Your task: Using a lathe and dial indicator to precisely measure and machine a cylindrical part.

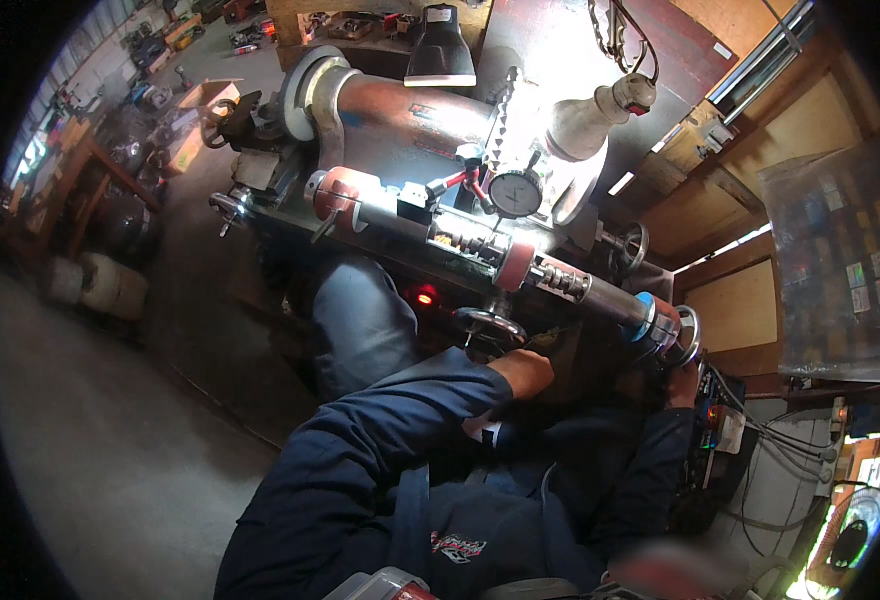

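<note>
A metalworking machine stands before me, with a long steel shaft (pixel 560 280) lying across it. Above the shaft sits a round dial gauge (pixel 515 193) on a red-jointed arm. Low in front is a chrome handwheel (pixel 491 325). My left hand (pixel 527 374) is curled closed just below and right of this wheel; what its fingers hold, if anything, is hidden. At the shaft's right end a second handwheel (pixel 697 337) stands beyond a blue ring (pixel 646 317). My right hand (pixel 682 385) is closed at that wheel's lower rim, its fingers partly in shadow.
A dark lamp shade (pixel 440 50) hangs over the machine, near a large grinding-wheel guard (pixel 305 92). Another handwheel (pixel 228 208) projects at the left end. To the right are cables (pixel 785 435), a fan (pixel 853 540) and wooden panels (pixel 730 305). A red light (pixel 426 297) glows by my knee.
</note>
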`<state>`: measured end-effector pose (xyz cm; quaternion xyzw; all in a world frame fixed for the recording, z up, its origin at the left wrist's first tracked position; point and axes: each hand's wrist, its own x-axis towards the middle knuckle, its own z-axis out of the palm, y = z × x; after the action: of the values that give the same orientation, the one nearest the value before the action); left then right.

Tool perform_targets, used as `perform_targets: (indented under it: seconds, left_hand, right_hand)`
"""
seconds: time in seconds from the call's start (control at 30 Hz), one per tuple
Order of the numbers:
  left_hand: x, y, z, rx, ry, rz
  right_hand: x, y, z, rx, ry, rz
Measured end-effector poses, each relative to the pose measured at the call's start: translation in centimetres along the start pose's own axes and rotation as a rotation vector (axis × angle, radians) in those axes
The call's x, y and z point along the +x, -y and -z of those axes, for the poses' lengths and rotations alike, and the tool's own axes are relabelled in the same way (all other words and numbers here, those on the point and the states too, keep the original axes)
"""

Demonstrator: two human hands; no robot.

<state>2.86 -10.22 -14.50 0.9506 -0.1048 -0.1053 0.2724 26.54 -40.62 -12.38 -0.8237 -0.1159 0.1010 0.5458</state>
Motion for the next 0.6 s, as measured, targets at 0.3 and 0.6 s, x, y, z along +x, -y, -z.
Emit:
perform_targets:
  seconds: [0.3,0.6]
  left_hand:
    - [-2.7,-4.0,5.6,-0.133,-0.201,-0.214]
    - [-7.7,0.8,14.4,-0.197,-1.548,0.069]
  right_hand:
    - [-2.4,3.5,-0.8,0.054,0.005,0.238]
    - [-4.1,11.8,-6.0,-0.523,-0.393,0.317]
